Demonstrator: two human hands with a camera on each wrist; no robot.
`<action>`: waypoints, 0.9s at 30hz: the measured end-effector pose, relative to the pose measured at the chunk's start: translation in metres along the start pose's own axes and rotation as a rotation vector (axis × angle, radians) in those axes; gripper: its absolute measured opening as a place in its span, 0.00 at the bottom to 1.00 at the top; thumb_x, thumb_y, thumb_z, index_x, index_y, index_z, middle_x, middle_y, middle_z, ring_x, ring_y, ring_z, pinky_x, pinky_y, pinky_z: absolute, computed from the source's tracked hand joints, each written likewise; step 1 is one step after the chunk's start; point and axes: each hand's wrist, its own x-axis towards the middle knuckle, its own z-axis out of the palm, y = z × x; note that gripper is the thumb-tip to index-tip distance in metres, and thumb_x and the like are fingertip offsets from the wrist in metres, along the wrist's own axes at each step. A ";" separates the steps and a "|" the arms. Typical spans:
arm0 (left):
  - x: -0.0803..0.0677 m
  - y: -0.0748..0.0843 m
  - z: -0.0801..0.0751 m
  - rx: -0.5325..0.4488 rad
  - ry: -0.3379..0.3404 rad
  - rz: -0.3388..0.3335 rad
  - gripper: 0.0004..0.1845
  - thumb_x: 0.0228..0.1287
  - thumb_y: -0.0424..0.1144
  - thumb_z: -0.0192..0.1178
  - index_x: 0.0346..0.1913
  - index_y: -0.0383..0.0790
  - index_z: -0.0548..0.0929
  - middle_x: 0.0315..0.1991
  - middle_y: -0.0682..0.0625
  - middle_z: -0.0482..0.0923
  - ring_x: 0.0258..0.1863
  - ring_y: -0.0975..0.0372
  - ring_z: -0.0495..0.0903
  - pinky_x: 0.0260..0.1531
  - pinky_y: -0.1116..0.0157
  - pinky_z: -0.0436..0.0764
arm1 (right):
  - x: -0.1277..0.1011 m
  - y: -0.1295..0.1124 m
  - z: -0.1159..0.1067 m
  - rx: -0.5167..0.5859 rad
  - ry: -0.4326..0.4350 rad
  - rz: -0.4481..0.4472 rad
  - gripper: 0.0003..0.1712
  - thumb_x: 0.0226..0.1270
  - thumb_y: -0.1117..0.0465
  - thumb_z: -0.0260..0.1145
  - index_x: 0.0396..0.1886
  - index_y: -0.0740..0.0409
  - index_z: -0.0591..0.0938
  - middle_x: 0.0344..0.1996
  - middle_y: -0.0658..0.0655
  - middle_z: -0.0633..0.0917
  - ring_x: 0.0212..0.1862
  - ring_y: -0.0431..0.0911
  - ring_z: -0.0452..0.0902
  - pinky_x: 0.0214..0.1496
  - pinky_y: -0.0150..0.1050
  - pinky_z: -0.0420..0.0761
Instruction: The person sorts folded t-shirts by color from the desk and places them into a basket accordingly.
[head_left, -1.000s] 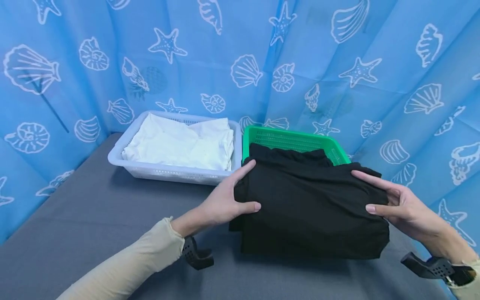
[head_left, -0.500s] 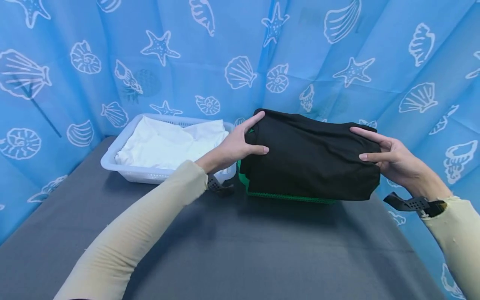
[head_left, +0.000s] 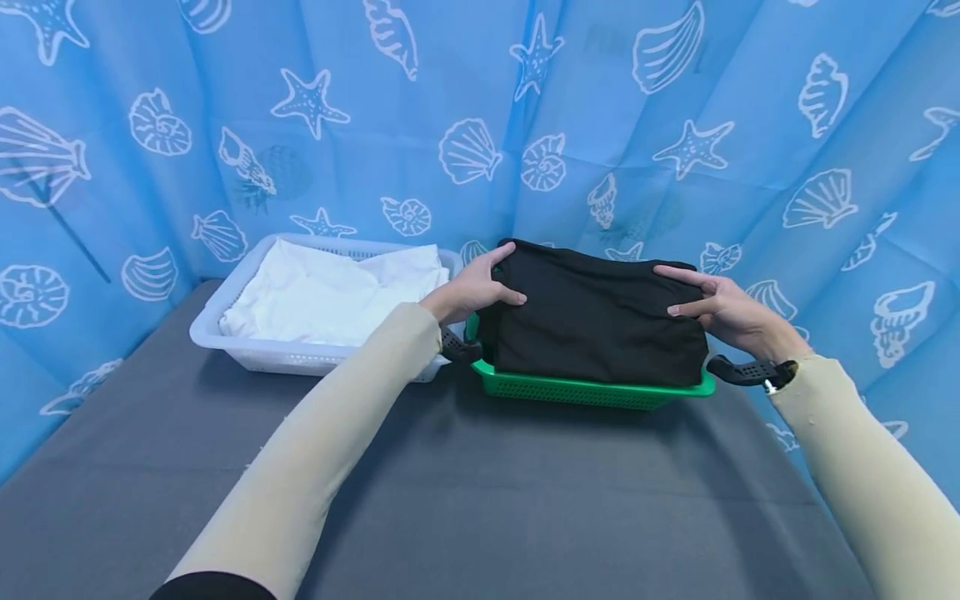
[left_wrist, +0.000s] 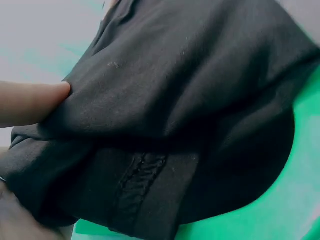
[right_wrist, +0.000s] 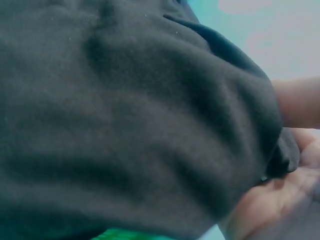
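The folded black cloth (head_left: 592, 321), which was up in the air a moment ago, now sits down in the green basket (head_left: 592, 390) at 3 o'clock from the white basket (head_left: 300, 357), with the left hand (head_left: 472, 292) and right hand (head_left: 723, 310) each pinching one end, so it looks nearly put away.

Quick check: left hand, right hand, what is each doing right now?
Left hand: grips the left end of the folded black garment, over the green basket.
Right hand: grips the garment's right end.
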 end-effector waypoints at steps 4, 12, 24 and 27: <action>0.003 -0.004 -0.002 -0.009 -0.006 -0.042 0.48 0.62 0.31 0.67 0.79 0.52 0.51 0.79 0.50 0.42 0.76 0.55 0.43 0.67 0.53 0.60 | 0.008 0.006 0.001 -0.021 0.001 0.016 0.42 0.69 0.74 0.62 0.78 0.49 0.60 0.69 0.55 0.68 0.59 0.43 0.75 0.54 0.41 0.79; -0.005 -0.002 0.003 0.270 -0.043 -0.045 0.41 0.72 0.32 0.54 0.79 0.39 0.43 0.73 0.41 0.58 0.48 0.57 0.77 0.48 0.59 0.74 | 0.013 0.005 0.011 -0.520 0.050 0.070 0.34 0.75 0.62 0.60 0.75 0.67 0.59 0.71 0.75 0.57 0.62 0.63 0.70 0.53 0.46 0.80; -0.055 0.017 -0.008 0.432 0.142 0.119 0.36 0.72 0.35 0.50 0.78 0.37 0.48 0.77 0.42 0.48 0.72 0.51 0.55 0.62 0.54 0.66 | -0.021 -0.015 0.060 -0.853 0.213 -0.126 0.29 0.76 0.52 0.59 0.68 0.64 0.70 0.63 0.74 0.69 0.60 0.68 0.69 0.52 0.64 0.73; -0.070 0.020 -0.017 0.484 0.196 0.151 0.35 0.73 0.36 0.49 0.78 0.38 0.48 0.76 0.41 0.48 0.74 0.50 0.51 0.65 0.52 0.62 | -0.029 -0.022 0.080 -0.862 0.248 -0.236 0.29 0.75 0.52 0.60 0.67 0.65 0.71 0.66 0.72 0.65 0.61 0.67 0.67 0.55 0.64 0.72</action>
